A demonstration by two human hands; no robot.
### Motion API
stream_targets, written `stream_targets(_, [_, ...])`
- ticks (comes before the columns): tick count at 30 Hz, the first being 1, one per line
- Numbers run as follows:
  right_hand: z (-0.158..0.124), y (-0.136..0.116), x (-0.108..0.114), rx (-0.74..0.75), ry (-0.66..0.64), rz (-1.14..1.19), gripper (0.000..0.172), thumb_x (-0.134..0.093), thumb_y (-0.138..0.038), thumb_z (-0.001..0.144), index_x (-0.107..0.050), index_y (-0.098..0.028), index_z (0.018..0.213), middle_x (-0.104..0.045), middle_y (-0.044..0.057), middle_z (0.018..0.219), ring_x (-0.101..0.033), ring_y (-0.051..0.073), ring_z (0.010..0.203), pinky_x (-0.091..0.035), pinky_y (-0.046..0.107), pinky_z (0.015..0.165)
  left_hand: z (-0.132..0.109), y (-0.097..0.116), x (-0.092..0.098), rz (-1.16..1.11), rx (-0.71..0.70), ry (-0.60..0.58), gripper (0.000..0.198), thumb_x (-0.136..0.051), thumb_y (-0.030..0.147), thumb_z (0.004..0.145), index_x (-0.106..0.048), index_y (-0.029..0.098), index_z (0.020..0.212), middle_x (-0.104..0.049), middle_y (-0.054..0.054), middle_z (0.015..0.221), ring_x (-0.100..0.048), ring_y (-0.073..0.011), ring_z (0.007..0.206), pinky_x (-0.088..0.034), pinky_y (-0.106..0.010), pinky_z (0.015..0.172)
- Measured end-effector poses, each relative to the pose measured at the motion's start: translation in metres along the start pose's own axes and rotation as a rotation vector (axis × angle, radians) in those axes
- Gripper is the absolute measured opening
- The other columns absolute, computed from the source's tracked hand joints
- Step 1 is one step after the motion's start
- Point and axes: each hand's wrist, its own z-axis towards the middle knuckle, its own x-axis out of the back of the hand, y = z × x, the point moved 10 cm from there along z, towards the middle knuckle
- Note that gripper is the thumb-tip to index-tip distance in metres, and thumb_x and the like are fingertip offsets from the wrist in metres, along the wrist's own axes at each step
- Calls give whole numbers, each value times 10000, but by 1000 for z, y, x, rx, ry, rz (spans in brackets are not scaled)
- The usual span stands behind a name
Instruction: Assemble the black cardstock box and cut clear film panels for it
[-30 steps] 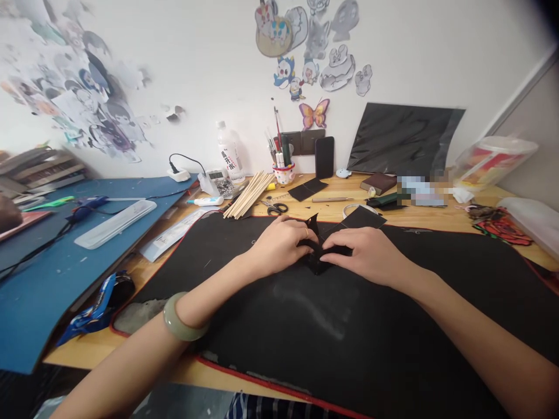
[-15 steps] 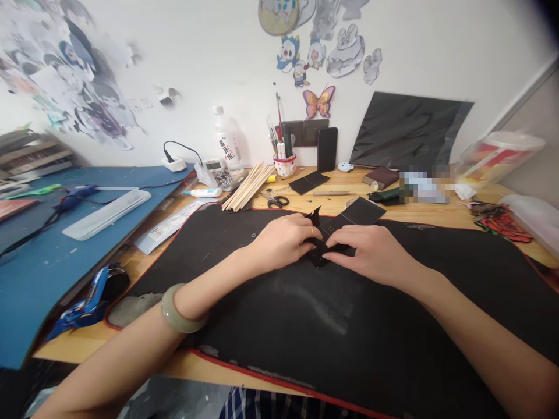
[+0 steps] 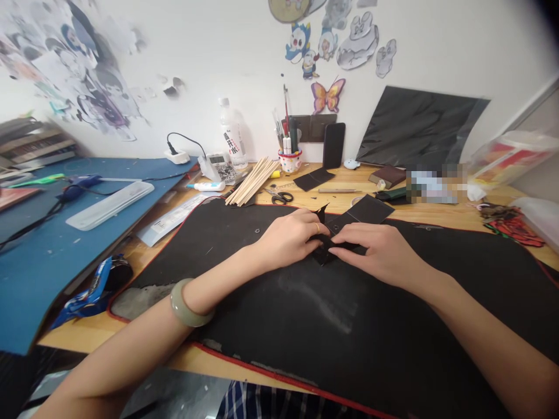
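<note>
The left hand [image 3: 292, 234] pinches a small folded black paper [image 3: 324, 254] at the middle of the black mat [image 3: 271, 317], while the right hand [image 3: 384, 247] grips its right side between thumb and fingertips, only slightly parted. A black card [image 3: 370, 209] lies just beyond, far right of the paper, and scissors [image 3: 282, 198] rest on the desk [image 3: 336, 203], far left.

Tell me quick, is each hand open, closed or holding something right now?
Left hand: closed, holding the black piece.
Right hand: fingertips at the black piece; whether they grip it can't be told.
</note>
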Motion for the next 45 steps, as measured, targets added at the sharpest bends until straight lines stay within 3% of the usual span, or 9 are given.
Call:
stream_targets(5, [1, 9, 7, -61, 46, 126, 123, -540, -280, 798, -648, -223, 807, -665, -1, 814, -605, 167, 748, -448, 278, 662, -4, -2, 18, -212, -11, 139, 459, -516, 97, 726, -492, 216, 1169, -483, -69, 1203, -399, -219, 1162, -335, -388, 990])
stream_targets(8, [2, 24, 19, -172, 126, 259, 113, -572, -305, 779, -643, -222, 750, -658, -2, 774, -597, 167, 708, -449, 269, 634, -14, -24, 30, -450, 132, 294, 655, -514, 61, 669, -331, 205, 1280, -344, -102, 1341, -290, -225, 1266, -235, -430, 1056])
stream_targets(12, [-8, 53, 43, -345, 385, 480, 91, -644, -315, 713, -626, -235, 674, -631, -5, 697, -580, 170, 665, -468, 274, 621, -25, -48, 15, -661, 366, 349, 902, -669, 274, 658, -105, 201, 1359, -205, -154, 1421, -213, -258, 1312, -209, -474, 1062])
stream_targets(14, [-14, 63, 49, -382, 502, 599, 96, -676, -323, 679, -625, -244, 658, -634, -3, 697, -582, 174, 667, -488, 277, 619, -25, -46, 9, -666, 387, 368, 1055, -727, 396, 599, -31, 211, 1370, -137, -157, 1444, -153, -277, 1332, -183, -488, 1072])
stream_targets(17, [-15, 65, 46, -348, 536, 737, 85, -689, -324, 668, -647, -250, 672, -657, 3, 726, -597, 179, 684, -510, 290, 631, -20, -36, 10, -673, 365, 428, 1136, -755, 448, 546, -2, 228, 1368, -133, -156, 1443, -170, -284, 1327, -212, -487, 1067])
stream_targets(27, [-14, 56, 45, -327, 559, 865, 56, -665, -298, 697, -670, -248, 721, -652, 11, 713, -594, 181, 708, -509, 310, 662, -12, -14, 37, -680, 185, 582, 669, -707, 307, 676, -328, 252, 1224, -370, -85, 1331, -340, -215, 1256, -293, -407, 1050])
stream_targets(32, [-17, 52, 49, -341, 590, 918, 58, -665, -303, 700, -665, -246, 708, -651, 9, 714, -596, 178, 705, -507, 320, 683, -16, -10, 40, -746, 133, 666, 450, -680, 314, 711, -488, 232, 1110, -365, -85, 1368, -250, -241, 1317, -294, -426, 1053])
stream_targets(36, [-21, 54, 49, -388, 641, 1021, 68, -683, -305, 683, -674, -253, 725, -659, 2, 727, -602, 175, 705, -504, 322, 699, -14, -8, 40, -820, 160, 697, 267, -663, 318, 724, -612, 214, 964, -285, -58, 1432, -347, -253, 1271, -352, -409, 1029])
stream_targets(45, [-23, 56, 47, -397, 667, 1148, 50, -689, -269, 693, -697, -259, 741, -647, -24, 738, -575, 127, 733, -476, 242, 723, -11, -10, 37, -1105, 171, 803, 176, -719, 154, 662, -712, 262, 801, -371, 16, 1389, -450, -234, 1193, -425, -325, 969])
